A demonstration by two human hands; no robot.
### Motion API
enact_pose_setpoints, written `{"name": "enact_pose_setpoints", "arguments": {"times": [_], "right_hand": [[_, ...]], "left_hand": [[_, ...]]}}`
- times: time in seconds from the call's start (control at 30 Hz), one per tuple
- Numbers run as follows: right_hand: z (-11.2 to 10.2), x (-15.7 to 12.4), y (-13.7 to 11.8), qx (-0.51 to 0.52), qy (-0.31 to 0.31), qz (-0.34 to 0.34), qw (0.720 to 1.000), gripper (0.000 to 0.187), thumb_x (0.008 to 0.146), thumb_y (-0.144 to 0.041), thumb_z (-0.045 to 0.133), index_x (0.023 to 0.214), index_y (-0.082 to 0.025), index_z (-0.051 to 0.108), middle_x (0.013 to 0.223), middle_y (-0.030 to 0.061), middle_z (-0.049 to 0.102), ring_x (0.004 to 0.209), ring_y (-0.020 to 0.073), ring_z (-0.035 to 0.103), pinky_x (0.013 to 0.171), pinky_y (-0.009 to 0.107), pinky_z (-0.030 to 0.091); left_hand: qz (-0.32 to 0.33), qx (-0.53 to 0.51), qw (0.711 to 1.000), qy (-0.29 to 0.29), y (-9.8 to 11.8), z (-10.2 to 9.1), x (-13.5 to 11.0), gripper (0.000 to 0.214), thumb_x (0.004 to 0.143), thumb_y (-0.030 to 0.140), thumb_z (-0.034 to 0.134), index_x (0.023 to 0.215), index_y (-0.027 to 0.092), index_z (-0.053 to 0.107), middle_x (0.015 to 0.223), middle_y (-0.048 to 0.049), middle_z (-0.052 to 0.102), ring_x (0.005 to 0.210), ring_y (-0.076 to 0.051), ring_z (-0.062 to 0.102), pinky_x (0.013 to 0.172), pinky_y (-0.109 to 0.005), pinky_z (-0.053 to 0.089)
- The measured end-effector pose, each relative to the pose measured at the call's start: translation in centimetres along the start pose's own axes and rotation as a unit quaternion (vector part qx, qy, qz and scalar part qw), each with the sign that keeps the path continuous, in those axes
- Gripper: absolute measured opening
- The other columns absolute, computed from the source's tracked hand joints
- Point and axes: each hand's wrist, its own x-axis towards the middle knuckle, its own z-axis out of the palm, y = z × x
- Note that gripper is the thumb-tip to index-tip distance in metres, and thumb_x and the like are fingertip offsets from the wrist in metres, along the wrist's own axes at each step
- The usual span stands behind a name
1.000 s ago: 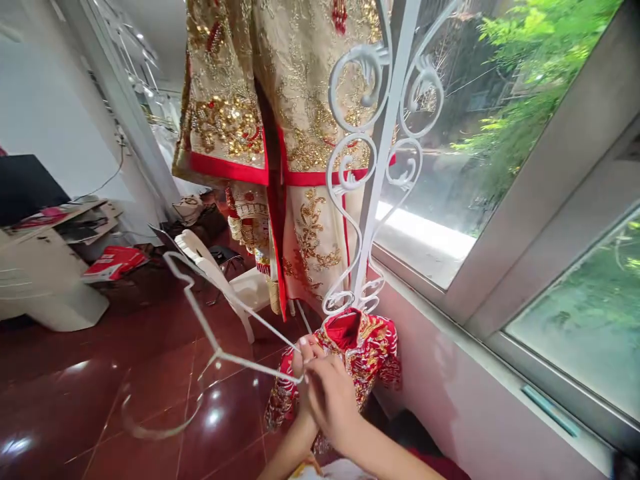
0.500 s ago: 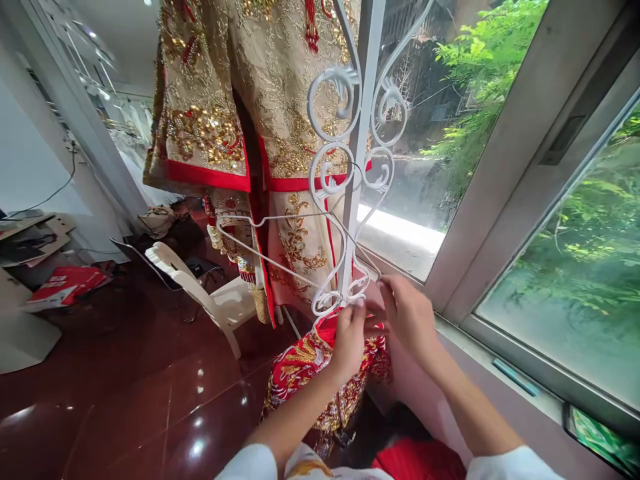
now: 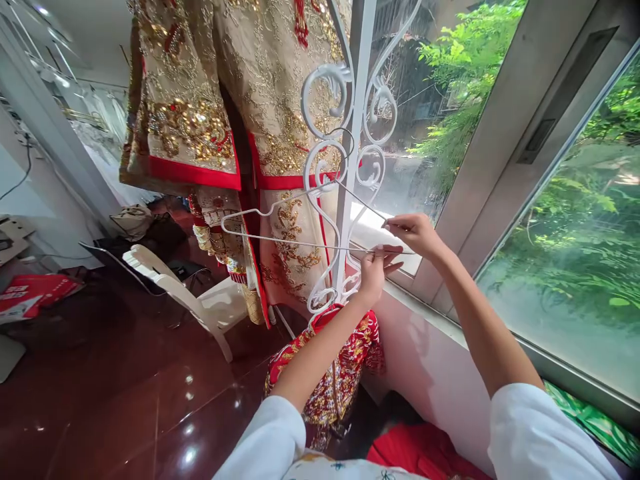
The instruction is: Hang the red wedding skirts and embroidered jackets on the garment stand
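Observation:
A thin wire clothes hanger (image 3: 285, 239) spans the air in front of the white scrollwork stand (image 3: 345, 200), its hook by the scrolls. My right hand (image 3: 417, 235) pinches the hanger's right shoulder wire between thumb and fingers. Lower and to the left, my left hand (image 3: 376, 270) has thumb and forefinger on the bottom bar, its other fingers stretched out. No clothing is on the hanger. Just below my hands hangs a red and gold embroidered garment (image 3: 345, 360). A cream and gold sequined garment (image 3: 280, 113) with red trim hangs behind the stand.
On the right a metal-framed window (image 3: 460, 167) rises above a pink wall (image 3: 425, 360). A white chair (image 3: 220, 310) stands at left on the glossy dark red floor (image 3: 125, 393). Red cloth (image 3: 425, 450) lies below me, and a red and white package (image 3: 35, 297) is far left.
Both hands have risen with the hanger, my right hand more than my left. The hanger's bottom bar now lies nearly level. The view has turned slightly right.

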Motion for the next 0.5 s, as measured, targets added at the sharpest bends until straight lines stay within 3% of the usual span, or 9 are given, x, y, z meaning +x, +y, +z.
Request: {"name": "enact_pose_setpoints", "arguments": {"times": [0.13, 0.3, 0.5], "right_hand": [[0.6, -0.7, 1.1, 0.003, -0.024, 0.021, 0.999, 0.031, 0.081, -0.037, 0.050, 0.069, -0.013, 0.066, 0.057, 0.0011, 0.052, 0.053, 0.0096, 0.037, 0.053, 0.023, 0.030], [-1.3, -0.7, -0.9, -0.086, 0.077, 0.024, 0.993, 0.029, 0.083, -0.033, 0.048, 0.073, -0.014, 0.067, 0.060, 0.0012, 0.053, 0.053, 0.0087, 0.038, 0.051, 0.023, 0.026], [-3.2, -3.3, -3.3, -0.117, 0.096, 0.007, 0.988, 0.030, 0.085, -0.032, 0.046, 0.064, -0.015, 0.060, 0.055, 0.0000, 0.045, 0.051, 0.0092, 0.035, 0.051, 0.023, 0.028]], "left_hand": [[-0.025, 0.022, 0.999, 0.012, -1.1, -0.7, 0.4, 0.035, 0.081, 0.047, 0.058, 0.081, 0.012, 0.061, 0.101, -0.0130, 0.069, 0.099, -0.024, 0.066, 0.079, -0.031, 0.054], [0.003, 0.083, 0.994, -0.067, -0.2, 1.5, -0.1, 0.048, 0.074, 0.057, 0.061, 0.089, 0.012, 0.066, 0.093, -0.0121, 0.071, 0.089, -0.025, 0.069, 0.071, -0.030, 0.054], [-0.018, 0.090, 0.987, -0.132, 0.0, 2.7, -1.8, 0.058, 0.068, 0.066, 0.060, 0.088, 0.012, 0.068, 0.091, -0.0130, 0.072, 0.097, -0.028, 0.067, 0.073, -0.033, 0.055]]}}
